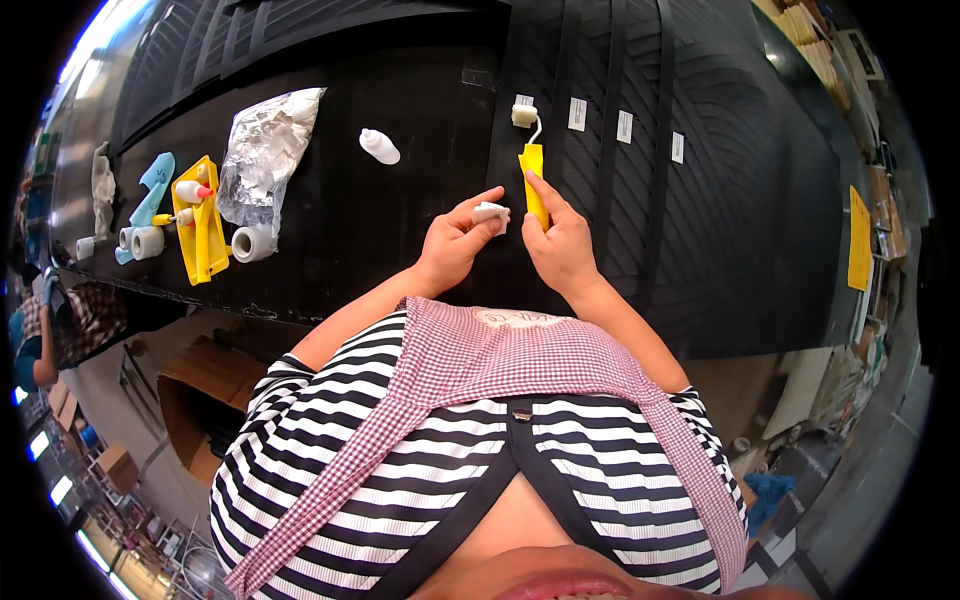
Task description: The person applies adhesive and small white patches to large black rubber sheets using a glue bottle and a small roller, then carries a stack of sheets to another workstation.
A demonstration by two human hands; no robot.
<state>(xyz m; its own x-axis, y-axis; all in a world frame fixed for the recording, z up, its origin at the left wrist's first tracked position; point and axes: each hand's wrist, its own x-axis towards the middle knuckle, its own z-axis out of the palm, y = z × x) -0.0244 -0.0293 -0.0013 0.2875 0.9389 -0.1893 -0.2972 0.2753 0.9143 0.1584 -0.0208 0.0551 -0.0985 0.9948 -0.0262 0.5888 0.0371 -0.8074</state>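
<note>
In my right hand (562, 242) is the yellow handle of a small paint roller (533, 165). Its white roller head (524, 117) rests on or just above a black strip, partly covering a white label (523, 101). My left hand (447, 248) pinches a small folded white piece (490, 212), perhaps paper or labels, close beside the roller handle. Further right, more white labels lie on the parallel black strips: one label (577, 114), another label (624, 127) and a third label (677, 148). Beneath everything spreads the black work surface (430, 90).
A white bottle (380, 146) lies left of centre. Farther left are crumpled clear plastic (265, 150), a tape roll (252, 243), a yellow paint tray (204, 245) with a red-tipped bottle (190, 191), and a light-blue piece (154, 190). Another person (80, 320) is at far left.
</note>
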